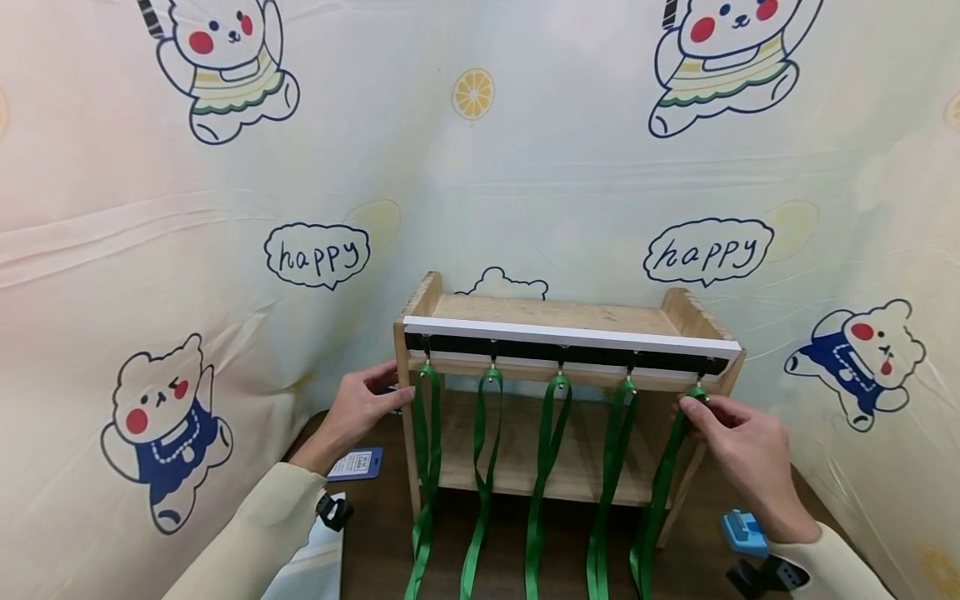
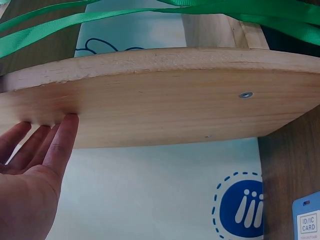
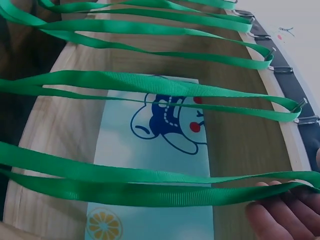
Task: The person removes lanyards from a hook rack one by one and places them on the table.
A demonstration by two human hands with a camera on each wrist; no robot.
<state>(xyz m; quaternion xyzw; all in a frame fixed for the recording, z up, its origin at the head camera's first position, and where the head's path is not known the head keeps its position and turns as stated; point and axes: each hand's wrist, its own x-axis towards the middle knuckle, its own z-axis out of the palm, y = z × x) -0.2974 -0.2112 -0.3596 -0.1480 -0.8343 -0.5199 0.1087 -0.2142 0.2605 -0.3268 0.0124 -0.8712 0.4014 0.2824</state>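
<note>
A small two-tier wooden shelf (image 1: 555, 312) stands in front of me, with a white-edged black strip (image 1: 525, 350) along its upper front. Several green lanyards (image 1: 551, 433) hang from metal hooks on that strip. My right hand (image 1: 750, 442) pinches the rightmost lanyard (image 1: 663, 471) near its top, right below the hook; in the right wrist view the fingers (image 3: 270, 220) lie behind the ribbon. At the other end, my left hand (image 1: 360, 408) touches the shelf's left side. The left wrist view shows its fingertips (image 2: 70, 122) against the wooden side panel (image 2: 165, 100), fingers extended.
On the brown table left of the shelf lie a blue ID card holder (image 1: 367, 462) and a pale sheet-like item (image 1: 318, 554). A small light-blue object (image 1: 744, 532) sits to the right. Printed cloth (image 1: 525, 183) hangs behind and on both sides.
</note>
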